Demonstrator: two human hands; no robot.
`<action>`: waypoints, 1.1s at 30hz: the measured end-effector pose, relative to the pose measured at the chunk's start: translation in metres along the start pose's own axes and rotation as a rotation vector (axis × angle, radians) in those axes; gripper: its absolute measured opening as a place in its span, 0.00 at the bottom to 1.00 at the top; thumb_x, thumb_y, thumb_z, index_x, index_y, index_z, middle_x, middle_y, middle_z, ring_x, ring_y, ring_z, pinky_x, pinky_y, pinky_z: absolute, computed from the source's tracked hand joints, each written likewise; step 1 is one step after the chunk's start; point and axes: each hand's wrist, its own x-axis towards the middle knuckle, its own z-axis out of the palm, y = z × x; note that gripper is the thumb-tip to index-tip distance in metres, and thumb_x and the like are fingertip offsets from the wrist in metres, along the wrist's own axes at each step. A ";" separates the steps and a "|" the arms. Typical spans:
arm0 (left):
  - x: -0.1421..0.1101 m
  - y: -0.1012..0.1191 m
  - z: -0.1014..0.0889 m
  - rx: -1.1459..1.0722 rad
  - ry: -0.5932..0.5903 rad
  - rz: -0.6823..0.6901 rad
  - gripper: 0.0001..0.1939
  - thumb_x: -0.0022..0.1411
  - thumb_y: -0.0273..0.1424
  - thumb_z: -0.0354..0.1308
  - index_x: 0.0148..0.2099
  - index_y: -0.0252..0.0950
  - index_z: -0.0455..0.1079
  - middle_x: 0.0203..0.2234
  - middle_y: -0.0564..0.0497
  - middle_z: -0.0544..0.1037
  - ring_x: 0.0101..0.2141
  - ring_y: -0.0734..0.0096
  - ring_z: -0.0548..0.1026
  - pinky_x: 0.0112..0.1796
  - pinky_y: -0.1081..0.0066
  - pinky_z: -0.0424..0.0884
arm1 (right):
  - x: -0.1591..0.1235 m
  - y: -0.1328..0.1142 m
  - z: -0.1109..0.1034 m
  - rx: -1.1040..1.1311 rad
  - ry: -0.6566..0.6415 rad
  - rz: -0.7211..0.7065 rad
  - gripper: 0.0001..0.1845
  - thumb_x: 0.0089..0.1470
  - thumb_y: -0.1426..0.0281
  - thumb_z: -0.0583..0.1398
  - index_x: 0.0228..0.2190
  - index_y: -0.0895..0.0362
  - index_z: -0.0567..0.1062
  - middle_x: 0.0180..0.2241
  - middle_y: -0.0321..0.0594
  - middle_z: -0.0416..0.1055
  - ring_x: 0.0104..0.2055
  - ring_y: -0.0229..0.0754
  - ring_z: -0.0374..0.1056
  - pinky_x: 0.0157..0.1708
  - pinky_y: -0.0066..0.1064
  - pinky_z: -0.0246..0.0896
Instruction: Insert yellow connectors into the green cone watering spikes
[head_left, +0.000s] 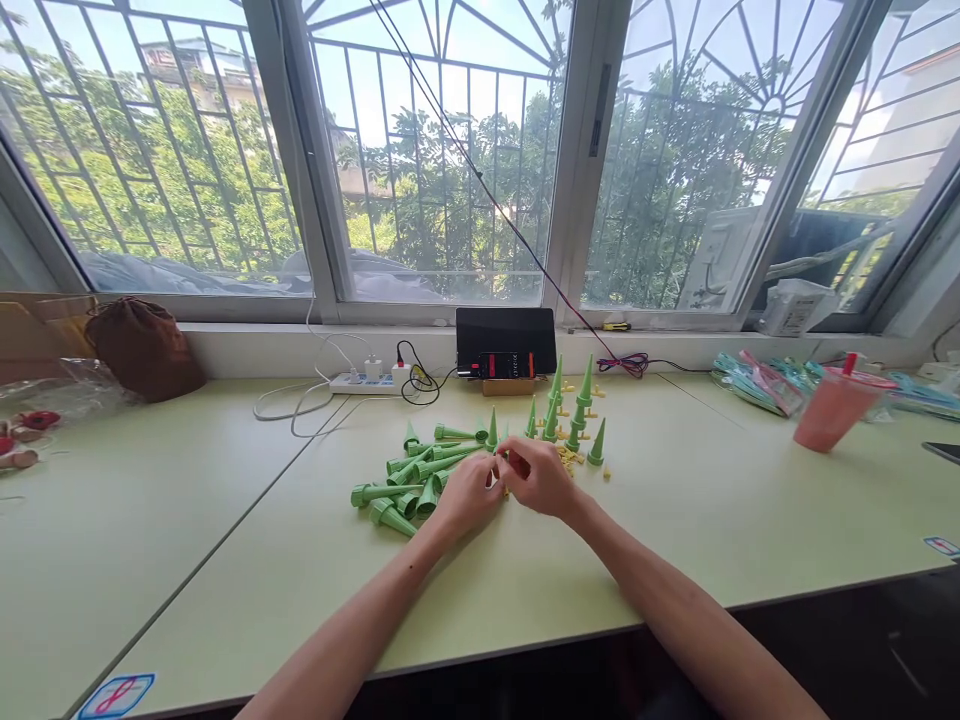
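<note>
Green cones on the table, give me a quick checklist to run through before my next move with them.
1. Loose cones within reach: ok, piled beside the left hand, mostly lying down.
2. Standing cones upright: ok, beyond the right hand.
3. Yellow pieces gathered in one spot: not ok, they are scattered around the standing cones.
4. Piece between the fingertips: cannot tell, the hands meet there and hide it.
5. Drink cup away from the cones: ok, it stands well off to the right.
</note>
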 end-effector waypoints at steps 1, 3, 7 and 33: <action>0.000 0.000 0.000 0.002 -0.008 0.002 0.08 0.54 0.25 0.51 0.25 0.35 0.68 0.24 0.49 0.73 0.27 0.68 0.68 0.29 0.71 0.58 | 0.000 -0.001 0.000 0.007 -0.046 -0.010 0.06 0.53 0.72 0.53 0.31 0.56 0.70 0.20 0.31 0.62 0.22 0.34 0.57 0.27 0.25 0.54; 0.000 0.000 0.000 0.014 -0.029 0.005 0.08 0.53 0.24 0.50 0.25 0.35 0.69 0.26 0.48 0.75 0.28 0.68 0.69 0.30 0.71 0.59 | 0.000 -0.001 0.001 0.010 -0.127 -0.007 0.06 0.54 0.71 0.53 0.30 0.56 0.70 0.20 0.32 0.63 0.23 0.34 0.57 0.27 0.25 0.54; 0.001 0.000 0.001 0.021 -0.036 0.010 0.10 0.52 0.22 0.49 0.26 0.34 0.70 0.29 0.46 0.77 0.30 0.66 0.71 0.31 0.71 0.61 | 0.000 0.001 0.001 -0.001 -0.205 0.003 0.06 0.55 0.72 0.53 0.29 0.56 0.70 0.21 0.32 0.63 0.23 0.34 0.58 0.27 0.25 0.53; 0.001 -0.002 0.001 0.046 -0.041 -0.072 0.10 0.52 0.19 0.47 0.27 0.35 0.67 0.28 0.48 0.75 0.30 0.68 0.70 0.32 0.72 0.61 | 0.000 0.007 0.004 -0.017 -0.289 -0.009 0.06 0.51 0.78 0.54 0.25 0.57 0.66 0.20 0.31 0.64 0.22 0.32 0.55 0.25 0.24 0.48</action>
